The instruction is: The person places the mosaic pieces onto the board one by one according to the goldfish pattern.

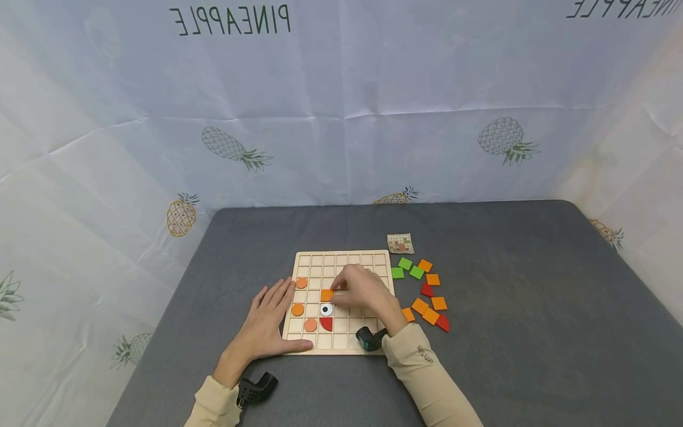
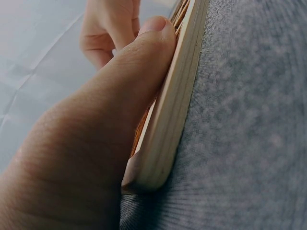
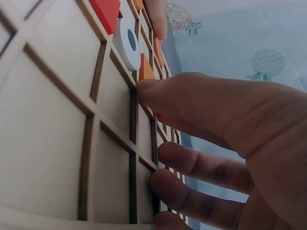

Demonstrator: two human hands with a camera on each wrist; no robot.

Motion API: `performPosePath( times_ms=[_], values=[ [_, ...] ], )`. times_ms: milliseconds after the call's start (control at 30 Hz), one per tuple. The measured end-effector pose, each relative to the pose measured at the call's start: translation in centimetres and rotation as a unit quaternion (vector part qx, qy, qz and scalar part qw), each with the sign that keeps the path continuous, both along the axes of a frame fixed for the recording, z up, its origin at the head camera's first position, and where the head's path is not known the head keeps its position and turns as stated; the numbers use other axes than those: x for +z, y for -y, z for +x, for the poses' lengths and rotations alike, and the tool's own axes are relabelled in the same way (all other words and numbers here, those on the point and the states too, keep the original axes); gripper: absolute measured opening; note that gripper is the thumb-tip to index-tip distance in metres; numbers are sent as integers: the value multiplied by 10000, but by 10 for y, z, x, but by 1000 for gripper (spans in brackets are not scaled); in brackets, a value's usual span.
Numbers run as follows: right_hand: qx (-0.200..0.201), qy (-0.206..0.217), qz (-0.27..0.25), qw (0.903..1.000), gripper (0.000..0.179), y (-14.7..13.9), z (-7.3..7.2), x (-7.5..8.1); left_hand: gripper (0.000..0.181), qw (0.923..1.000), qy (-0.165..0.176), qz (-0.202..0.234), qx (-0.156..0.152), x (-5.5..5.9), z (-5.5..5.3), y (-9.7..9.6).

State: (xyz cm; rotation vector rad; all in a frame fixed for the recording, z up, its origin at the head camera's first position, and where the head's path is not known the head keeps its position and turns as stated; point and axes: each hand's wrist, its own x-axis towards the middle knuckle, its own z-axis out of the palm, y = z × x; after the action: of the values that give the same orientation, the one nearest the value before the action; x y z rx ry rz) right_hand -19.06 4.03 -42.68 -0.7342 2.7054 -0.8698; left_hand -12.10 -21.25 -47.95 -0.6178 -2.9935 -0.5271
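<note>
A wooden grid board (image 1: 340,342) lies on the grey table. My right hand (image 1: 363,290) reaches over its middle and pinches an orange square tile (image 1: 326,295) at a cell, thumb and forefinger at its edge. In the right wrist view the thumb tip meets that tile (image 3: 146,68), while the other fingers are bent close over the grid. Just nearer to me sit a white disc with a black dot (image 1: 326,309) and a red quarter-round piece (image 1: 326,324). Orange discs (image 1: 297,309) fill several left-hand cells. My left hand (image 1: 267,326) rests spread along the board's left edge, thumb (image 2: 153,43) on the near rim.
Right of the board lie loose green tiles (image 1: 417,272), orange tiles (image 1: 430,316) and red pieces (image 1: 442,322). A small printed pattern card (image 1: 400,243) is at the board's far right corner. A pineapple-print cloth (image 1: 341,148) hangs behind the table.
</note>
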Motion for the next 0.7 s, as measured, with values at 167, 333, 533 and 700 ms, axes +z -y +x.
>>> performPosePath(
  times_ms=[167, 333, 533, 700],
  values=[
    [-130, 52, -12, 9999, 11, -6, 1, 7, 131, 10000, 21, -35, 7, 0, 0, 0],
    [-123, -71, 168, 9998, 15, -16, 2, 20, 131, 10000, -8, 7, -12, 2, -1, 1],
    [-65, -166, 457, 9988, 24, -40, 3, 34, 130, 10000, 13, -12, 12, 2, -1, 2],
    [7, -382, 485, 9981, 25, -67, 5, 39, 130, 10000, 38, -33, -19, 0, -1, 3]
  ],
)
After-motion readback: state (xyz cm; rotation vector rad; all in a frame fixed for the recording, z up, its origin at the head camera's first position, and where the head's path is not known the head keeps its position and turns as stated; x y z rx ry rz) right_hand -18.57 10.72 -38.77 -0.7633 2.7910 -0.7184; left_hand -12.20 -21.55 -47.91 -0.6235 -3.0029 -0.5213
